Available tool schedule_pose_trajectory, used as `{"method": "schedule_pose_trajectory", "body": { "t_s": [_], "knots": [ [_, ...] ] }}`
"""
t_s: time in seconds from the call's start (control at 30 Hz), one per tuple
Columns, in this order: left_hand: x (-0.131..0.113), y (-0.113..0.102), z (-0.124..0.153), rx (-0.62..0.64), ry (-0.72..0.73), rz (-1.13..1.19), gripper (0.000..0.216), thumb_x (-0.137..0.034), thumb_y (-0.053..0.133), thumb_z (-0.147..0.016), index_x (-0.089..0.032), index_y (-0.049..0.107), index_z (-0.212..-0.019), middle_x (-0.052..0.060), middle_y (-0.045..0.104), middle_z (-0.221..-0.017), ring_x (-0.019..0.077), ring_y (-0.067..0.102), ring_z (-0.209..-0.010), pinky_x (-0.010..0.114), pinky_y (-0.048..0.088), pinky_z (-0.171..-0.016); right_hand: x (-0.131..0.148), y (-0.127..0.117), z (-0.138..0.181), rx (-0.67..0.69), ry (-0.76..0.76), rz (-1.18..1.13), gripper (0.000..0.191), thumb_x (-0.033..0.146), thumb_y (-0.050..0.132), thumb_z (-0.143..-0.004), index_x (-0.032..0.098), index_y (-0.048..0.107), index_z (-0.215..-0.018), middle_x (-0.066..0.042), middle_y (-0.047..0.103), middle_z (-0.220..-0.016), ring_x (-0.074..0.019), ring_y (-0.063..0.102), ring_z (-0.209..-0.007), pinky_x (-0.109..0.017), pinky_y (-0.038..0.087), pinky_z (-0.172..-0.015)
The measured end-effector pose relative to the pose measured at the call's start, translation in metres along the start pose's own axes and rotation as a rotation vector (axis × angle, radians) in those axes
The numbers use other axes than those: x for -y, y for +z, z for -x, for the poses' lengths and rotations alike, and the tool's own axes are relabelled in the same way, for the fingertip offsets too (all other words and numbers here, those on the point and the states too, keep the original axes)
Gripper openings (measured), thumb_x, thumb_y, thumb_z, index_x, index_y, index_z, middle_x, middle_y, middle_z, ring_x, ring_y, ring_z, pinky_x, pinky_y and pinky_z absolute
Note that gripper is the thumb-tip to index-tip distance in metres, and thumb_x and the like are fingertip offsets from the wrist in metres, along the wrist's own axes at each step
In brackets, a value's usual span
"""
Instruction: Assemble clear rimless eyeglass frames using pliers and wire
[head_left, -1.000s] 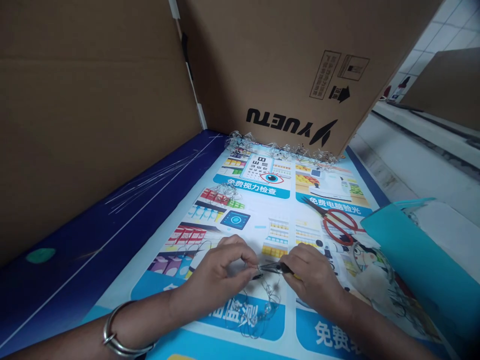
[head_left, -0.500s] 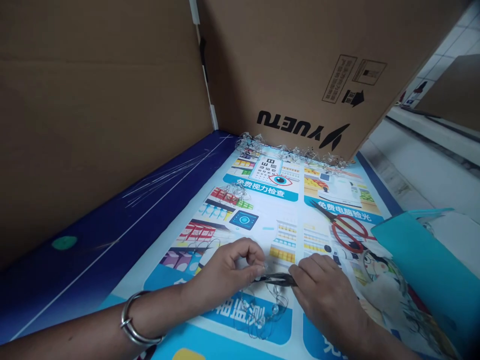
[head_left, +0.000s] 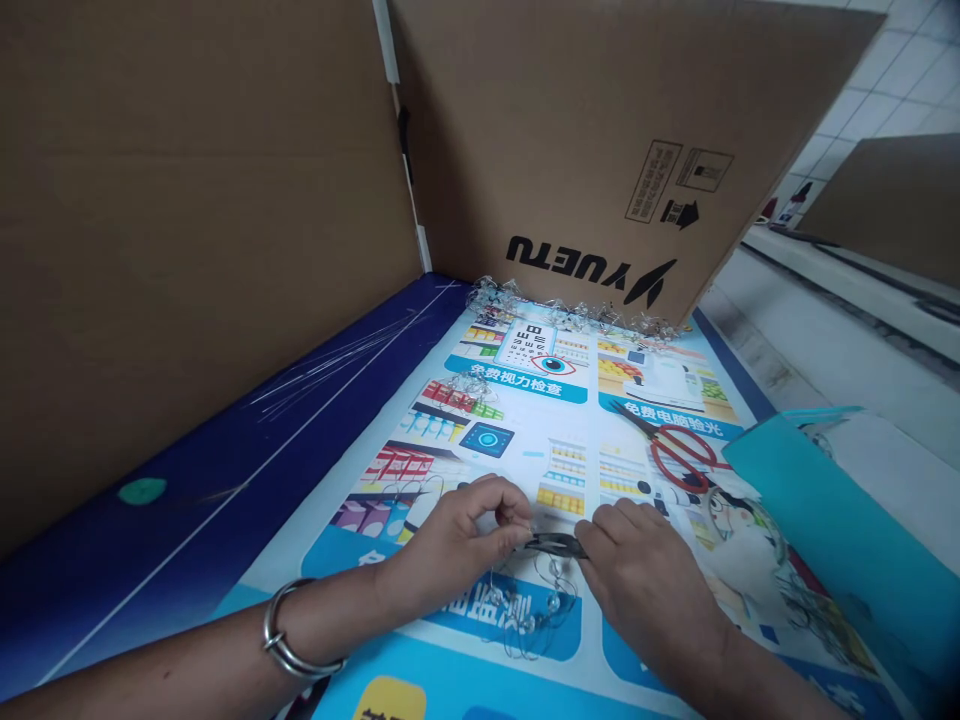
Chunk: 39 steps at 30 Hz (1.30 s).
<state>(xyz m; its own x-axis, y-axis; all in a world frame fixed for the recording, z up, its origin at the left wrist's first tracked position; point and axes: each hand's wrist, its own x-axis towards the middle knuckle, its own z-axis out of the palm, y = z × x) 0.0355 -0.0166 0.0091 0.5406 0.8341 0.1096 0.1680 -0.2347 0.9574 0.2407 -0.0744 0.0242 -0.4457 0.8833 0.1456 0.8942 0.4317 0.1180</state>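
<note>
My left hand [head_left: 484, 520] is closed in a pinch on the end of a strand of thin wire with clear beads [head_left: 553, 602]. The strand dangles in loops below my fingers, over the printed sheet. My right hand [head_left: 641, 560] is wrapped around a pair of small dark pliers [head_left: 556, 544]. Their jaws point left and reach my left fingertips. Whether the jaws grip the wire is too small to tell. The pliers' handles are hidden inside my right fist.
Cardboard panels [head_left: 585, 130] stand at the back and left. Beaded wire pieces [head_left: 577, 315] line the back panel's foot. Red-handled scissors [head_left: 686, 455] lie to the right, beside a teal folder [head_left: 832, 520]. Loose straight wires [head_left: 322, 360] and a green spot [head_left: 142, 490] lie left.
The view has shifted slightly. The pliers' jaws sit closer to my left fingertips and look narrower, and my hands are a little nearer together. Both keep their hold.
</note>
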Motion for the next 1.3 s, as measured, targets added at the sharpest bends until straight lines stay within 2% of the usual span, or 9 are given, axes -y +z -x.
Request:
{"method": "schedule_pose_trajectory", "body": {
  "t_s": [0.57, 0.8, 0.97, 1.13, 1.3],
  "knots": [
    [-0.001, 0.001, 0.004, 0.064, 0.055, -0.004, 0.006, -0.018, 0.051, -0.082, -0.017, 0.056, -0.079, 0.000, 0.054, -0.076, 0.0117, 0.049, -0.070, 0.024, 0.041, -0.064, 0.000, -0.004, 0.003, -0.044, -0.032, -0.069, 0.006, 0.014, 0.057, -0.076, 0.019, 0.055, -0.075, -0.002, 0.054, -0.072, -0.0164, 0.043, -0.069, -0.029, 0.026, -0.063],
    [0.000, 0.001, 0.004, 0.056, 0.065, -0.034, 0.007, -0.021, 0.051, -0.082, -0.018, 0.057, -0.079, 0.001, 0.056, -0.077, 0.0124, 0.051, -0.072, 0.025, 0.043, -0.065, -0.001, -0.003, 0.003, -0.054, -0.047, 0.002, 0.005, 0.015, 0.057, -0.076, 0.019, 0.055, -0.075, -0.002, 0.052, -0.072, -0.0167, 0.042, -0.068, -0.030, 0.025, -0.063],
    [-0.002, 0.001, 0.004, 0.038, 0.074, -0.072, 0.007, -0.020, 0.051, -0.082, -0.018, 0.056, -0.079, 0.001, 0.056, -0.077, 0.0125, 0.051, -0.072, 0.025, 0.043, -0.066, -0.002, -0.011, 0.004, -0.030, -0.068, 0.064, 0.005, 0.015, 0.058, -0.077, 0.019, 0.055, -0.075, -0.003, 0.053, -0.072, -0.0180, 0.042, -0.067, -0.032, 0.025, -0.063],
    [-0.002, 0.000, 0.004, 0.038, 0.058, -0.072, 0.006, -0.018, 0.051, -0.082, -0.018, 0.056, -0.079, 0.001, 0.056, -0.078, 0.0127, 0.051, -0.073, 0.025, 0.043, -0.067, -0.012, -0.023, 0.007, -0.010, -0.035, -0.056, 0.003, 0.019, 0.058, -0.078, 0.020, 0.056, -0.076, -0.003, 0.054, -0.074, -0.0180, 0.045, -0.071, -0.032, 0.028, -0.066],
    [-0.002, 0.001, 0.004, 0.033, 0.060, -0.051, 0.006, -0.019, 0.051, -0.083, -0.017, 0.056, -0.080, 0.001, 0.055, -0.078, 0.0128, 0.051, -0.073, 0.025, 0.042, -0.067, -0.012, -0.021, 0.008, -0.002, -0.054, -0.014, 0.005, 0.015, 0.058, -0.077, 0.020, 0.056, -0.076, -0.003, 0.054, -0.074, -0.0176, 0.045, -0.070, -0.032, 0.027, -0.064]
  ]
}}
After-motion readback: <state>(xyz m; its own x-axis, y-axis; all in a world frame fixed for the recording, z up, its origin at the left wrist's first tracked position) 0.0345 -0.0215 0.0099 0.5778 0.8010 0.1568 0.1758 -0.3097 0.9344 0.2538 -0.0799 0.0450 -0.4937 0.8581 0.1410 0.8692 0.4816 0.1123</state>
